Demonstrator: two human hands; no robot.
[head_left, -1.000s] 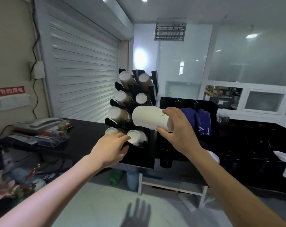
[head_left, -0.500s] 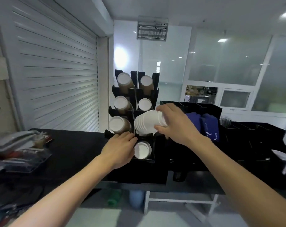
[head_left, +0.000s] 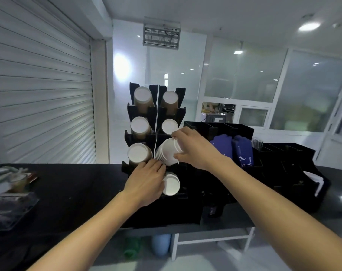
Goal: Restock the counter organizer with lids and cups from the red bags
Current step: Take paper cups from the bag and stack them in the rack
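One stack of white paper cups, frame centre: our right hand clamps it, angling it into the black cup rack; our left hand, fingers loosely curled, steadies the slot's edge.

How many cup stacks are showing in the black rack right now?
7. Left column: top, second, third. Right column: top, second, the white stack the right hand grips, and bottom. The left hand may hide another.
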